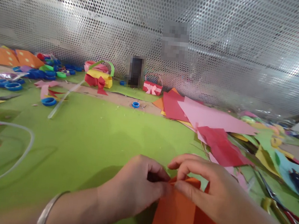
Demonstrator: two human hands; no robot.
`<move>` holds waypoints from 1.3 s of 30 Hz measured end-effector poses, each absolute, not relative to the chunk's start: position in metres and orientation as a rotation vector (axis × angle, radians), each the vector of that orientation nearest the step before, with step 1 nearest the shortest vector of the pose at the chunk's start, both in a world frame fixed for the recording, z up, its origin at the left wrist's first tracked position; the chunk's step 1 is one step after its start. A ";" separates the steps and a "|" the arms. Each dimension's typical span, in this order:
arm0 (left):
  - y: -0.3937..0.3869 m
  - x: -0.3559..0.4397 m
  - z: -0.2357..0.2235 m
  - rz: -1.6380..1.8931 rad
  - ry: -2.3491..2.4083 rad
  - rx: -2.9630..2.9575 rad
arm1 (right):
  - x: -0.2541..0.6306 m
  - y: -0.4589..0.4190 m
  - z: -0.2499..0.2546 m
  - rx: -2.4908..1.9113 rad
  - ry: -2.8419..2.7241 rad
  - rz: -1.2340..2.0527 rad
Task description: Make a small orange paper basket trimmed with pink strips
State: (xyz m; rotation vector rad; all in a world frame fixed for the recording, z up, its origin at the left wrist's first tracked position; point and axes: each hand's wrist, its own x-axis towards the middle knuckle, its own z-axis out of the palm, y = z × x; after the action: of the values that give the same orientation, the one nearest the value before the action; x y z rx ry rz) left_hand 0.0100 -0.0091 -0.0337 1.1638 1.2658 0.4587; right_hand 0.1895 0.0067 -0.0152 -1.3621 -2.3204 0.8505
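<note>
An orange folded paper [175,216] stands near the table's front edge, its upper end between my two hands. My left hand [139,186] pinches the upper left edge of the paper, thumb and fingers pressed together. From the right, my right hand [203,184] grips the same upper end, with the thumb on the near face and the curled fingers behind. Folds show at the top, and a darker orange side panel reaches down to the right. The lower part of the paper runs out of the view.
Scissors [271,201] lie at the right beside scraps and a red paper piece [222,145]. Pink sheets [215,116] are stacked behind. Small paper bags, one yellow [100,78] and one red [152,87], stand by the perforated metal wall [107,27]. Blue rings [48,101] and a clear glue stick [66,98] lie left.
</note>
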 end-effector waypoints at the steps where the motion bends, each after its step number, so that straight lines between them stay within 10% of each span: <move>1: -0.009 0.011 -0.034 0.436 1.280 1.160 | 0.189 0.005 -0.016 -1.380 -2.301 0.861; 23: -0.009 0.007 -0.036 0.588 1.403 1.744 | 0.192 0.010 -0.009 -1.296 -2.307 0.735; 39: -0.007 0.008 -0.039 0.544 1.360 1.521 | 0.200 0.021 -0.009 -1.353 -2.132 1.409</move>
State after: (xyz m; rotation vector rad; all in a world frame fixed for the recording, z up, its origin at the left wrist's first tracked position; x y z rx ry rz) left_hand 0.0081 -0.0067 -0.0389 1.5210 1.3598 0.5443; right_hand 0.2001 0.0211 -0.0092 -1.3529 -2.1321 1.4089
